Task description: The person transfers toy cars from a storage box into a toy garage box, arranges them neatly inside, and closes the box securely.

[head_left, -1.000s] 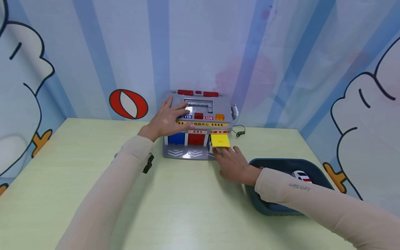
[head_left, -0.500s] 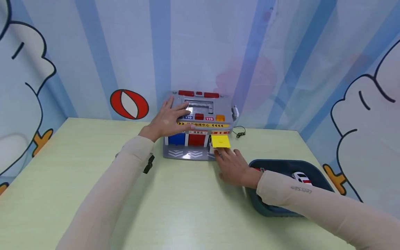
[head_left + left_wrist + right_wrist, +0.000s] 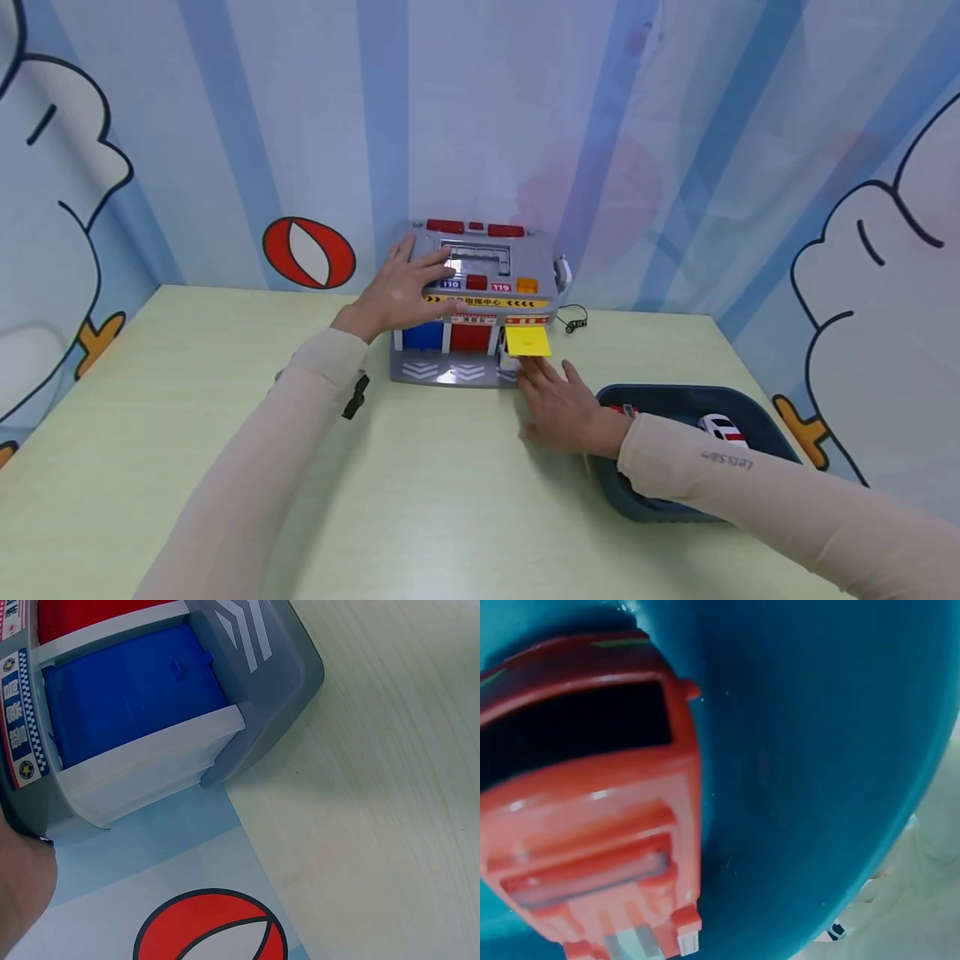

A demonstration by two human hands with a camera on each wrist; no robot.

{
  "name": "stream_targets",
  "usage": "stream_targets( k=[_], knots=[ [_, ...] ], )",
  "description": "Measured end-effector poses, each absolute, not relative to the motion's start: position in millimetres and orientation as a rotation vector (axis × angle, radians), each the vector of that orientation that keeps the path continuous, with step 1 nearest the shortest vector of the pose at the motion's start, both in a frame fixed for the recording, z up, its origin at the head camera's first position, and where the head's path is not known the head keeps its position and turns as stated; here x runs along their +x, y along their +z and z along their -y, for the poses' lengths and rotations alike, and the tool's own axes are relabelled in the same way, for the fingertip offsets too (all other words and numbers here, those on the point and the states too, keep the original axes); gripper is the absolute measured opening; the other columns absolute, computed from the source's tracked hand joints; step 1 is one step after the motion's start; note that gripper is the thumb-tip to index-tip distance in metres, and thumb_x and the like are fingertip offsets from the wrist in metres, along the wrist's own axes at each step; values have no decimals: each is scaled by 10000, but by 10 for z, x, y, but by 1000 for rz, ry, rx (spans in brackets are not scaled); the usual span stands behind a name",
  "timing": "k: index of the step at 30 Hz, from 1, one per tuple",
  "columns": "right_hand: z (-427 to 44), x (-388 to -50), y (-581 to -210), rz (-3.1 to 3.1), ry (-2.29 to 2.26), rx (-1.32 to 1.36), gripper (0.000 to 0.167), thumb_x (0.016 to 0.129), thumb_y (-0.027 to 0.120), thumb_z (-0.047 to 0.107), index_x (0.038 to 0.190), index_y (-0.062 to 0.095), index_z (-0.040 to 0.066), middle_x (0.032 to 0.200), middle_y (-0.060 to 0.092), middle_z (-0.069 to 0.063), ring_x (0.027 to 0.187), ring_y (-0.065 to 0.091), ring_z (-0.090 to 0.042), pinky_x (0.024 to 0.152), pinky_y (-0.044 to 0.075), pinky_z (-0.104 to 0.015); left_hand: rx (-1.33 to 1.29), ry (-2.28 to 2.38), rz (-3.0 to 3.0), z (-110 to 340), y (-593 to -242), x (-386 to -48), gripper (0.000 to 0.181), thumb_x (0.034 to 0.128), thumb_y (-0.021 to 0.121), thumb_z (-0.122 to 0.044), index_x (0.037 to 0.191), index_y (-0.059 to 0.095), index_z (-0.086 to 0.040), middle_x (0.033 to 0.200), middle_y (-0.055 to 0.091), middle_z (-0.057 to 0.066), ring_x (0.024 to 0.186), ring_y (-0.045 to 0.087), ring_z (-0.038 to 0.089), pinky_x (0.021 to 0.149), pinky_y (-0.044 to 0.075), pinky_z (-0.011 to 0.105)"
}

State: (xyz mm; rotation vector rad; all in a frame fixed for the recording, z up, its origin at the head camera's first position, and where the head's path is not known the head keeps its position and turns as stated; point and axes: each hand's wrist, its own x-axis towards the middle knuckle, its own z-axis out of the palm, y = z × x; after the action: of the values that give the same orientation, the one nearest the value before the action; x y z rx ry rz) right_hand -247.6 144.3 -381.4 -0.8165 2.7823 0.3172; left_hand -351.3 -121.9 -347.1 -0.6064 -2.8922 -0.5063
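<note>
A grey toy station [image 3: 536,250] stands against the back wall, its blue door [image 3: 423,336] and red door [image 3: 471,337] closed and its yellow door [image 3: 527,341] raised. My left hand [image 3: 397,292] rests spread on the station's top left. Just below the yellow door is my right hand [image 3: 561,408], fingers stretched toward the bay, the fingertips partly hidden under the door. A white vehicle [image 3: 508,357] shows partly in that bay; whether the fingers touch it I cannot tell. The left wrist view shows the blue door [image 3: 135,694] up close.
A dark blue bin [image 3: 615,492] stands at the right under my right forearm, holding a white car [image 3: 723,429] and a red vehicle [image 3: 592,802]. A coiled black cord [image 3: 576,323] lies right of the station. The patterned wall cloth rises behind.
My right hand has drawn back slightly from the bay, and its fingers look straighter. The left hand stays on the station's top.
</note>
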Motion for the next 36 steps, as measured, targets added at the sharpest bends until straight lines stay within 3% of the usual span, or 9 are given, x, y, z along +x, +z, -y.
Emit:
stream_targets(
  k=[7,13,24,36],
  knots=[
    [-1441,-2549,-3821,-2787,268,-785,828,948,607,519,1561,302,54,1669,208,-140,1531,210,-369,1217,138,-652,-609,-523,2895,1223,-3469,-3509,770,858,584,-670,1486,497,-233,1663,270,-14,1559,-67,397,1254,-14,565],
    [-1430,-2607,-3835,-2805,296,-758,885,961,571,537,1595,185,54,1690,135,-119,1550,170,-337,1218,133,-650,-607,-528,2900,1222,-3454,-3485,768,860,582,-671,1489,492,-239,1663,270,-17,1560,-65,390,1257,-13,557],
    [-1424,-2646,-3836,-2828,272,-769,913,964,564,542,1604,127,60,1686,141,-133,1536,199,-342,1214,157,-649,-597,-536,2894,1238,-3458,-3487,762,861,580,-671,1481,503,-235,1661,279,-18,1560,-69,389,1254,-5,569],
    [-1410,-2696,-3844,-2848,221,-739,905,944,615,521,1599,172,81,1670,207,-137,1516,263,-355,1203,167,-666,-605,-543,2900,1227,-3479,-3504,781,855,569,-688,1495,483,-247,1665,264,-21,1561,-74,385,1250,-1,581]
  ],
)
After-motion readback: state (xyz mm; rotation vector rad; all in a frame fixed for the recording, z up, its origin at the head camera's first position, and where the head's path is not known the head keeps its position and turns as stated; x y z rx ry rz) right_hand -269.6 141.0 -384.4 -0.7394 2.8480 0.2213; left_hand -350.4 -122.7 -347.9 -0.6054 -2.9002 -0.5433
